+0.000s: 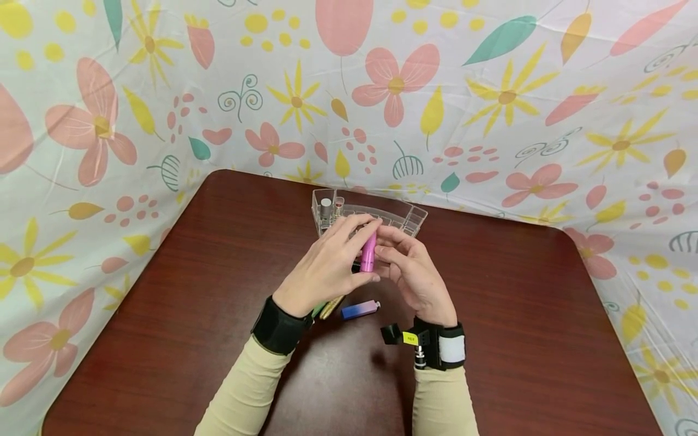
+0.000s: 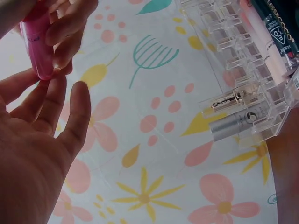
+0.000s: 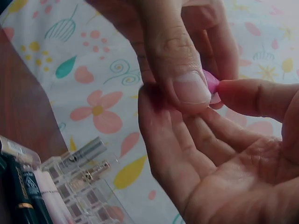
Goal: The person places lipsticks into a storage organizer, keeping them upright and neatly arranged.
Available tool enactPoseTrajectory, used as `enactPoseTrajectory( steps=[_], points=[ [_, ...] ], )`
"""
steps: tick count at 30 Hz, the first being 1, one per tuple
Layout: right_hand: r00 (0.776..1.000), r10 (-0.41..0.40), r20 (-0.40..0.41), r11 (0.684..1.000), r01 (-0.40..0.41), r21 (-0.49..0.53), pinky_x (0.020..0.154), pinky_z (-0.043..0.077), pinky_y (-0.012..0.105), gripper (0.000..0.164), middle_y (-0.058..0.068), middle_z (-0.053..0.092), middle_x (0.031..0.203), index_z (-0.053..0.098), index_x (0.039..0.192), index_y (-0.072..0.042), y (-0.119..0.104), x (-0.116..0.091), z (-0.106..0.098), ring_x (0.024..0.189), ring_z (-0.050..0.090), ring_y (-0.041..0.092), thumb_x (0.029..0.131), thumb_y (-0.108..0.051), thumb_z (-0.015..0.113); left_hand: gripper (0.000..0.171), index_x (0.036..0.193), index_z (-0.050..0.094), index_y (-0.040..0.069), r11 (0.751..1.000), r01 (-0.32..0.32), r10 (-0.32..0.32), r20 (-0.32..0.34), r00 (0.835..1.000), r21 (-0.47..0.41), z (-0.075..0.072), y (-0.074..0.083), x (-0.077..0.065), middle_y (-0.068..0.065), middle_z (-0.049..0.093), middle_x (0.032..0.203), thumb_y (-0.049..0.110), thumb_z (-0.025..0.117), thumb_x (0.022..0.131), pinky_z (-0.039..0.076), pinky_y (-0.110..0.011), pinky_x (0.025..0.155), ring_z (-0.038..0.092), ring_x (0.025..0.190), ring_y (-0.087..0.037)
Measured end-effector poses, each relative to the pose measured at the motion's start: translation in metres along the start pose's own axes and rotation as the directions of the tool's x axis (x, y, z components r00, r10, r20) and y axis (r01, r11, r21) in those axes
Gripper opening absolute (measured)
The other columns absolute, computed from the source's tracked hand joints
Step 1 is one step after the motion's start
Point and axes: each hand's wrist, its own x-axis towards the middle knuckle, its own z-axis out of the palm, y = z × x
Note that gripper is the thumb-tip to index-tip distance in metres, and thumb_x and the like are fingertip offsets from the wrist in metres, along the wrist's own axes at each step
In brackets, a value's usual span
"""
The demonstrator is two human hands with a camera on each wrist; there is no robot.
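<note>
A left hand (image 1: 322, 260), its fingers part-bent, holds one side of a pink tube (image 1: 368, 255) raised above a dark wooden table (image 1: 518, 315). Below, near the left wrist, lies a gold tube (image 1: 331, 307); next to it rests a blue-and-lilac tube (image 1: 358, 310). Beyond the hands stands a clear organizer (image 1: 415, 221) with a silver tube (image 1: 325, 209) inside. At right, a right hand (image 1: 417, 272), thumb and fingers bent close together, pinches the pink tube's other side.
</note>
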Motion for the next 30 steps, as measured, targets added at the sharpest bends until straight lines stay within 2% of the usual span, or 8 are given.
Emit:
enactPoseTrajectory(
  steps=[4, 11, 17, 22, 30],
  points=[
    [0.999, -0.001, 0.044, 0.999, -0.002, 0.054, 0.072, 0.06, 0.029, 0.036, 0.003, 0.07, 0.114, 0.053, 0.139, -0.001, 0.002, 0.002, -0.002, 0.092, 0.071, 0.017, 0.103, -0.004, 0.055, 0.09, 0.149, 0.048, 0.009, 1.0, 0.0, 0.001, -0.005, 1.0, 0.014, 0.002, -0.003, 0.0, -0.006, 0.05, 0.146, 0.046, 0.088, 0.077, 0.044, -0.032, 0.11, 0.047, 0.128, -0.022],
    [1.0, -0.001, 0.0, 0.999, 0.001, 0.052, 0.074, 0.06, 0.03, 0.03, 0.004, 0.069, 0.108, 0.059, 0.129, -0.006, 0.004, 0.003, -0.003, 0.091, 0.071, 0.016, 0.099, -0.002, 0.062, 0.089, 0.149, 0.046, 0.006, 0.999, -0.015, 0.015, 0.003, 1.0, -0.034, 0.004, -0.004, 0.001, -0.009, 0.047, 0.148, 0.037, 0.09, 0.078, 0.044, -0.032, 0.11, 0.046, 0.127, -0.024],
    [1.0, 0.008, -0.005, 0.999, -0.008, 0.051, 0.072, 0.06, 0.029, 0.027, 0.003, 0.069, 0.11, 0.058, 0.128, -0.007, 0.005, 0.003, -0.004, 0.09, 0.071, 0.016, 0.101, -0.006, 0.059, 0.085, 0.149, 0.046, 0.005, 0.998, -0.003, 0.004, 0.01, 1.0, -0.057, 0.005, -0.003, 0.001, -0.011, 0.046, 0.147, 0.033, 0.088, 0.08, 0.04, -0.035, 0.116, 0.046, 0.129, -0.025],
    [1.0, -0.003, -0.017, 1.0, 0.003, 0.003, 0.076, 0.06, 0.029, 0.028, 0.004, 0.068, 0.109, 0.059, 0.129, -0.009, 0.007, 0.005, -0.004, 0.092, 0.07, 0.017, 0.102, -0.001, 0.056, 0.09, 0.151, 0.043, 0.005, 0.997, 0.028, -0.026, 0.029, 0.999, -0.066, 0.007, -0.005, 0.0, -0.011, 0.045, 0.148, 0.035, 0.088, 0.079, 0.036, -0.039, 0.121, 0.045, 0.132, -0.025],
    [0.998, 0.004, -0.063, 0.996, -0.009, -0.084, 0.079, 0.061, 0.029, 0.028, 0.004, 0.065, 0.109, 0.057, 0.127, -0.008, 0.011, 0.008, -0.003, 0.093, 0.069, 0.015, 0.1, -0.002, 0.06, 0.092, 0.152, 0.041, 0.005, 0.998, 0.05, -0.048, 0.06, 0.997, -0.033, 0.013, -0.006, 0.0, -0.011, 0.047, 0.145, 0.026, 0.091, 0.077, 0.042, -0.036, 0.114, 0.046, 0.131, -0.026]
  ],
)
